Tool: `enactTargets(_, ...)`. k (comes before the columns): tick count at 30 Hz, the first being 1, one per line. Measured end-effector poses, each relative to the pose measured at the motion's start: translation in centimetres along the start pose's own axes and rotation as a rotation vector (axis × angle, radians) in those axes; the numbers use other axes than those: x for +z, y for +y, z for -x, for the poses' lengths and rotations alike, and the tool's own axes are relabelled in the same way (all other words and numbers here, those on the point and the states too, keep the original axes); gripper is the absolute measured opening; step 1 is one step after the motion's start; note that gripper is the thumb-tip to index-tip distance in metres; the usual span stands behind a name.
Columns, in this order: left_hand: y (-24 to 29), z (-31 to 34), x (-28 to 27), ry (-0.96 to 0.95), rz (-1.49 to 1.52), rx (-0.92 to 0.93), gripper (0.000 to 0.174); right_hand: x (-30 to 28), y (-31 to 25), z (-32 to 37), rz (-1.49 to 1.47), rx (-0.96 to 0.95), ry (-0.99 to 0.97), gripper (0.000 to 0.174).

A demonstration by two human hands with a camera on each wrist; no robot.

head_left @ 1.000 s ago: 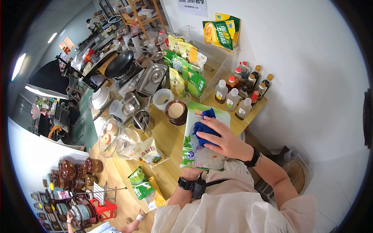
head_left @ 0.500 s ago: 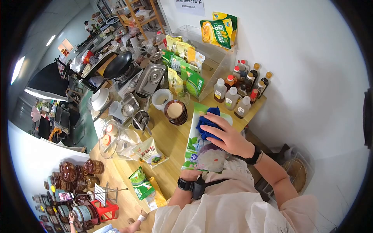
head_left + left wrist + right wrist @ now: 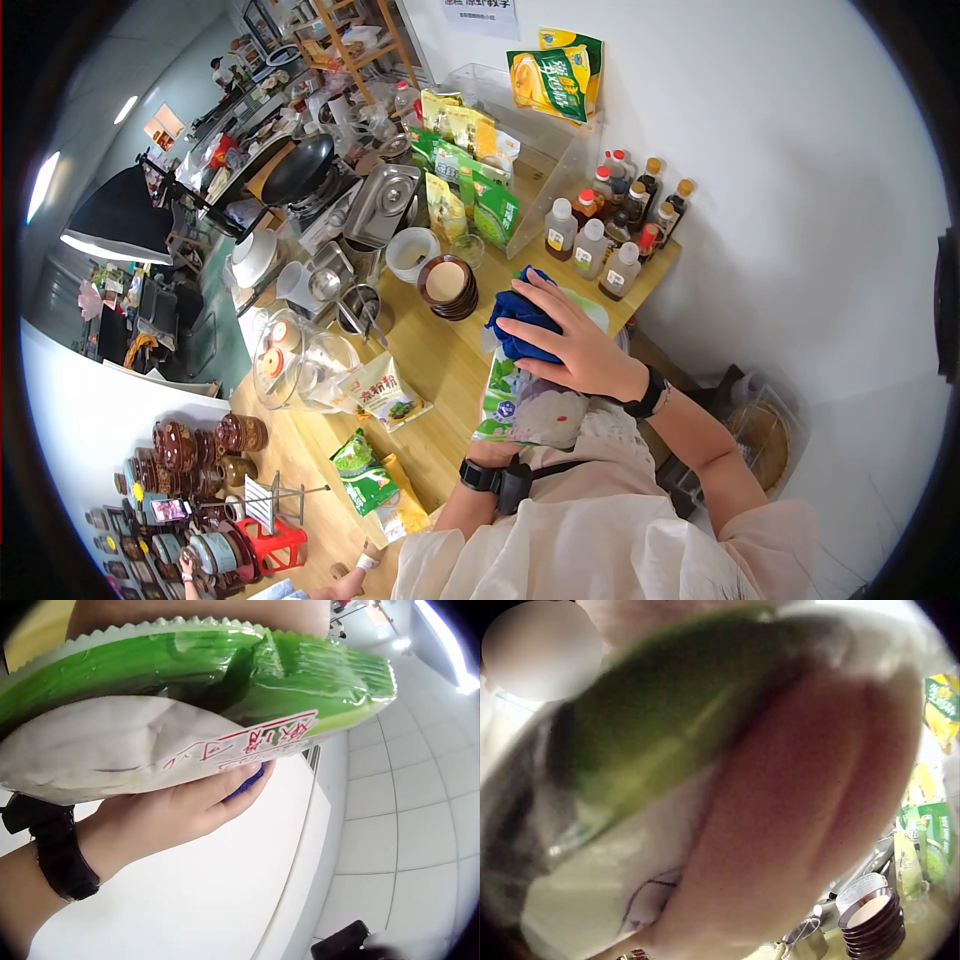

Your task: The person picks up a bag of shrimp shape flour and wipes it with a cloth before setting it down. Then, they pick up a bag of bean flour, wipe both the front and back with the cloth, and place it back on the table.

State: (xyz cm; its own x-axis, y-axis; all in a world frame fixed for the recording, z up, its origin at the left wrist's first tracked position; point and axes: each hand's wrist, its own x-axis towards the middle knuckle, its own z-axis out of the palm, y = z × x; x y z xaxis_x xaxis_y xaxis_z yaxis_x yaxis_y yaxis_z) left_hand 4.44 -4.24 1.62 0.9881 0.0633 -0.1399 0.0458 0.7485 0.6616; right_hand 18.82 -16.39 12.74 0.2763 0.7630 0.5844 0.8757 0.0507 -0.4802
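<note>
Blue cloth (image 3: pixel 515 310) lies under the outspread right hand (image 3: pixel 583 348); the bag (image 3: pixel 540 415) hides whether the left hand (image 3: pixel 490 454) grips.

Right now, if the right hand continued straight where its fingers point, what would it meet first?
Past the crumpled blue cloth beneath it, probably the stack of round brown bowls, though depth is unclear.

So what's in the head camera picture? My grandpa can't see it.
A person's right fingers spread over a blue cloth on a green-and-white packet. Beyond, a wooden table holds stacked brown bowls, bottles and colourful packets.
</note>
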Motion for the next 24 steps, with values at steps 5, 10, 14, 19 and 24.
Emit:
enactTargets(5,-0.2,0.2,0.0,0.013,-0.03,0.0,0.042,0.0,0.4,0.4,-0.015,0.017,0.01,0.054)
enactTargets(10,-0.2,0.3,-0.1,0.025,-0.049,0.003,0.042,-0.2,0.5,1.3,-0.042,0.064,0.013,0.053)
enactTargets(14,-0.1,0.5,-0.1,0.036,-0.053,0.002,0.042,-0.3,0.6,2.2,-0.078,0.102,0.028,0.054)
enactTargets(19,0.0,0.5,-0.2,0.048,-0.058,0.007,0.042,0.1,1.1,3.4,-0.113,0.157,0.075,0.053)
enactTargets(24,0.0,0.5,-0.2,0.059,-0.057,0.014,0.042,0.2,1.3,3.9,-0.14,0.182,0.101,0.052)
